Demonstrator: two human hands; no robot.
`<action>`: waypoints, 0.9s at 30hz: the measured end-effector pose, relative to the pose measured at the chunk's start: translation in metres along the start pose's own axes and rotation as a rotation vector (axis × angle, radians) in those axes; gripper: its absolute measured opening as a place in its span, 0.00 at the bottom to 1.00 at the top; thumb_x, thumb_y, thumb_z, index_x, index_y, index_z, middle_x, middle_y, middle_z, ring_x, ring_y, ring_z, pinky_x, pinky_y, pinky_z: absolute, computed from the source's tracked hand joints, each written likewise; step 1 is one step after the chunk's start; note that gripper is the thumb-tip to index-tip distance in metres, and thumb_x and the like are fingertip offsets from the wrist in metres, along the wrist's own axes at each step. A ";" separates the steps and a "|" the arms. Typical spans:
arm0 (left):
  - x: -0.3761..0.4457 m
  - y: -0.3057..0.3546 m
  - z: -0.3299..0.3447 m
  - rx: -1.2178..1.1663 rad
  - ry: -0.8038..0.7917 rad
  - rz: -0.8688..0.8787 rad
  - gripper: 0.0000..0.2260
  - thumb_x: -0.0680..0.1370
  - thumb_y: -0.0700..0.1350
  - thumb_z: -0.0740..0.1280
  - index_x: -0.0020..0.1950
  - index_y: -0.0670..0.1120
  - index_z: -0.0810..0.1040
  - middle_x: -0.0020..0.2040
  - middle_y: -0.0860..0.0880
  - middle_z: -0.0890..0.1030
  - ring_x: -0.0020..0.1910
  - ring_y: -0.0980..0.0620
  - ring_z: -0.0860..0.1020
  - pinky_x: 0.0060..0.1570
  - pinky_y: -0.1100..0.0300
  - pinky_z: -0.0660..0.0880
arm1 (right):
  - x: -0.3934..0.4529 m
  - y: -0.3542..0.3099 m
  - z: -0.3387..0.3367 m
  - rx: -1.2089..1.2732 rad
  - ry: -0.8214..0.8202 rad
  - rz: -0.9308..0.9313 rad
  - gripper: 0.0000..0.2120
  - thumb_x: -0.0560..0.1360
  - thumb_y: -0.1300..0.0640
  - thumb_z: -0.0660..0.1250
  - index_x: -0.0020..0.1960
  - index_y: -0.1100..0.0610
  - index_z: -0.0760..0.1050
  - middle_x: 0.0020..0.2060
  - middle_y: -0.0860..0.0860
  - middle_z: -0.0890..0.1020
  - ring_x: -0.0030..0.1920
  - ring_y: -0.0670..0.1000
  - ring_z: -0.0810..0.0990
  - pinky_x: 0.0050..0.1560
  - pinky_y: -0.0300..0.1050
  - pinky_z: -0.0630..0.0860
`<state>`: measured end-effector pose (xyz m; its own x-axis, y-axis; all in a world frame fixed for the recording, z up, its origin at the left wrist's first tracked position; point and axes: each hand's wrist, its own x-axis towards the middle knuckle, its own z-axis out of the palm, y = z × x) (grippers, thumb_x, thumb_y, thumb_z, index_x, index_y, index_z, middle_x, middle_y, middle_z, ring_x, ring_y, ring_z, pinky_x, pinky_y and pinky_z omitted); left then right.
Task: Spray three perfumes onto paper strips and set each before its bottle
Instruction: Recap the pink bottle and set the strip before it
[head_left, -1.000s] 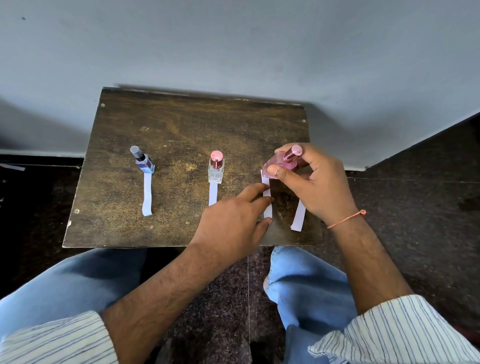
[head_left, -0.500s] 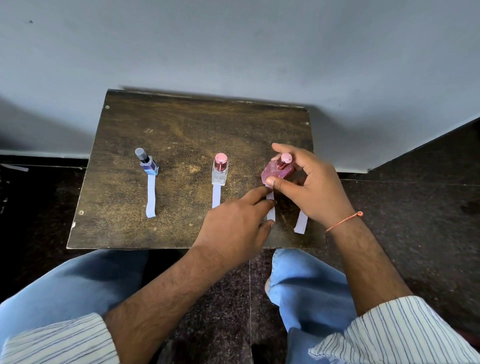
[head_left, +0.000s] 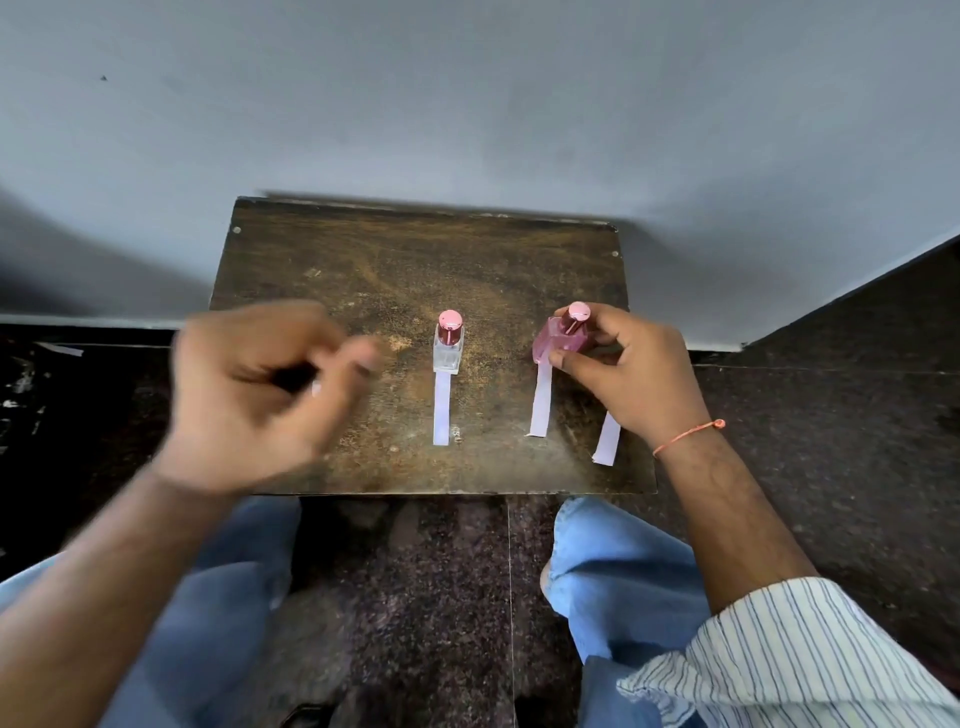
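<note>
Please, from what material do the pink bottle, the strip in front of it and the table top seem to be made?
Pink bottle: probably glass or clear hard plastic, glossy and see-through; its cap looks metallic.
Strip: thin matte paper, lying flat.
Table top: seemingly wood or laminate, dark brown, worn and scuffed, with screws at the corners.
The right hand holds the bottle.

Two perfume bottles in view, clear (head_left: 448, 347) and pink (head_left: 563, 336), three paper strips (head_left: 441, 409) (head_left: 540, 401) (head_left: 607, 439), one table (head_left: 415, 260), two hands (head_left: 260, 395) (head_left: 631, 371).
</note>
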<state>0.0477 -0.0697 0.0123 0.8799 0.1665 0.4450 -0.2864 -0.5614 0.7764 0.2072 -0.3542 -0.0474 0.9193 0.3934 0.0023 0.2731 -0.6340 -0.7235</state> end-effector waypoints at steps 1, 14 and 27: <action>-0.002 -0.011 -0.015 0.003 0.102 -0.072 0.15 0.84 0.48 0.70 0.37 0.48 0.78 0.30 0.46 0.77 0.31 0.61 0.73 0.31 0.59 0.66 | 0.000 -0.001 0.000 0.008 0.000 0.010 0.23 0.74 0.57 0.83 0.68 0.48 0.85 0.45 0.37 0.85 0.48 0.30 0.84 0.53 0.24 0.75; -0.022 -0.085 -0.050 0.211 -0.159 -0.595 0.31 0.77 0.42 0.78 0.77 0.58 0.73 0.54 0.60 0.84 0.32 0.62 0.80 0.39 0.66 0.80 | 0.005 0.000 -0.011 0.016 -0.133 0.044 0.22 0.76 0.58 0.81 0.68 0.45 0.85 0.48 0.41 0.90 0.53 0.34 0.85 0.58 0.23 0.73; -0.015 -0.083 -0.032 0.297 -0.172 -0.636 0.25 0.78 0.49 0.78 0.74 0.59 0.78 0.35 0.59 0.80 0.32 0.65 0.79 0.38 0.67 0.70 | 0.002 0.002 -0.028 -0.023 -0.169 0.042 0.23 0.78 0.59 0.79 0.70 0.41 0.82 0.49 0.37 0.86 0.51 0.23 0.80 0.53 0.17 0.68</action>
<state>0.0463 0.0000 -0.0447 0.8962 0.4181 -0.1483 0.3947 -0.5986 0.6971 0.2180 -0.3737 -0.0295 0.8699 0.4713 -0.1456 0.2432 -0.6667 -0.7046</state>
